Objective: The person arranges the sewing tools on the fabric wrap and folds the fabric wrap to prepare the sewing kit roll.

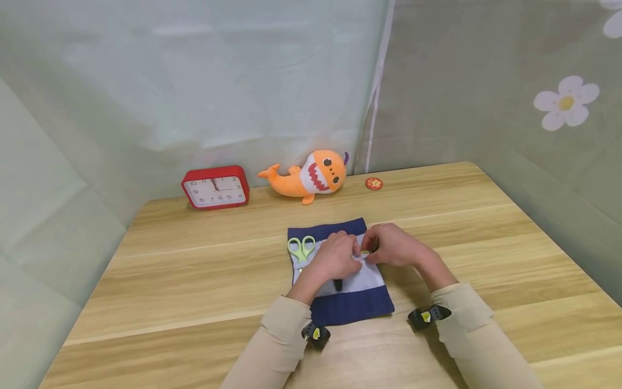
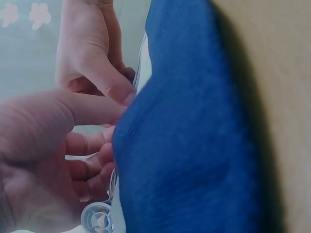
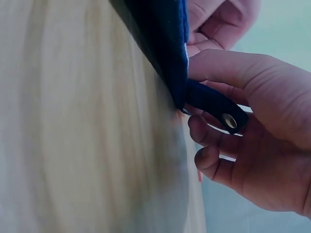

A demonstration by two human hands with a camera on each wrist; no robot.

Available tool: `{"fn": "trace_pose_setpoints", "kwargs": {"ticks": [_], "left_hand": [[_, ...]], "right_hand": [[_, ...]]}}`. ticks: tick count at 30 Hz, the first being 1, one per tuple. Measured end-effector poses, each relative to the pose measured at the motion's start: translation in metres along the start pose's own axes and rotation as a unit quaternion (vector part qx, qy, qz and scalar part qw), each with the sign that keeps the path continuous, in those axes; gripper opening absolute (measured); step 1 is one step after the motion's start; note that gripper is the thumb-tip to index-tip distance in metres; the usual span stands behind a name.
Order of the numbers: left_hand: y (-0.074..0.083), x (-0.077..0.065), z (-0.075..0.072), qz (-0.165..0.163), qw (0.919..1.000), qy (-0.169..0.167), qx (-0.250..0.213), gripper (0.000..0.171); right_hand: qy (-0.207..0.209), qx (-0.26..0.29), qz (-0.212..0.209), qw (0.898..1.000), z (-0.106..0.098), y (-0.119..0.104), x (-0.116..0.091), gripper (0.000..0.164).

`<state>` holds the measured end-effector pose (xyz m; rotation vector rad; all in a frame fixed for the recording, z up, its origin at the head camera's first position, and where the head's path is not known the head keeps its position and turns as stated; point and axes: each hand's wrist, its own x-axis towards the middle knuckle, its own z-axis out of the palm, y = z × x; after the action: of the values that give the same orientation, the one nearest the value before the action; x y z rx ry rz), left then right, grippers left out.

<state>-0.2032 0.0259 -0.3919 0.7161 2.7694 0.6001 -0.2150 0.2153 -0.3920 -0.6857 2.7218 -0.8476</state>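
A navy and pale grey fabric organizer lies spread on the table beneath both hands. Green-handled scissors sit in its left part, loops upward. My left hand pinches the pale fabric near the middle, fingers curled; a dark item shows just below it. From the right, my right hand pinches at the same spot, its thumb against the fabric. A small yellow-green thing peeks out between the hands, mostly hidden. In the right wrist view, a navy strap with a metal snap hangs by the right fingers.
Along the table's back edge stand a red clock and an orange shark plush. A small red round piece lies right of the plush. Wood tabletop extends around the organizer, with curtains behind.
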Motion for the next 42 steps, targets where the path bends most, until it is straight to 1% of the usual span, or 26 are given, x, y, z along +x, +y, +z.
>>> {"fn": "trace_pose_setpoints", "kwargs": {"ticks": [4, 8, 12, 19, 24, 31, 42], "left_hand": [[-0.0001, 0.0008, -0.0007, 0.003, 1.0000, -0.002, 0.006, 0.014], [0.0002, 0.0010, -0.0006, 0.004, 0.9998, 0.002, 0.017, 0.012], [0.0003, -0.0001, -0.0013, 0.004, 0.9997, 0.002, 0.024, 0.011], [-0.0005, -0.0004, -0.0018, 0.003, 0.9997, -0.002, 0.023, 0.011], [-0.0005, 0.0006, -0.0014, 0.008, 0.9994, -0.002, 0.034, 0.010], [0.0011, -0.0002, -0.0025, 0.006, 0.9994, -0.005, 0.034, 0.010], [0.0011, 0.0005, -0.0028, -0.001, 0.9996, -0.011, 0.025, 0.011]], "right_hand": [[0.000, 0.005, -0.008, 1.000, -0.0006, 0.0024, -0.0016, 0.016], [-0.009, 0.015, -0.014, 1.000, -0.0022, 0.0037, -0.0035, 0.017], [-0.017, 0.021, -0.012, 1.000, -0.0029, 0.0031, -0.0040, 0.020], [-0.003, -0.010, 0.007, 1.000, -0.0022, 0.0001, -0.0026, 0.019], [-0.002, -0.013, -0.005, 1.000, -0.0015, -0.0008, -0.0035, 0.017], [-0.006, -0.002, -0.003, 1.000, -0.0022, 0.0003, -0.0056, 0.018], [-0.004, -0.009, -0.002, 1.000, -0.0006, 0.0001, -0.0041, 0.017]]}}
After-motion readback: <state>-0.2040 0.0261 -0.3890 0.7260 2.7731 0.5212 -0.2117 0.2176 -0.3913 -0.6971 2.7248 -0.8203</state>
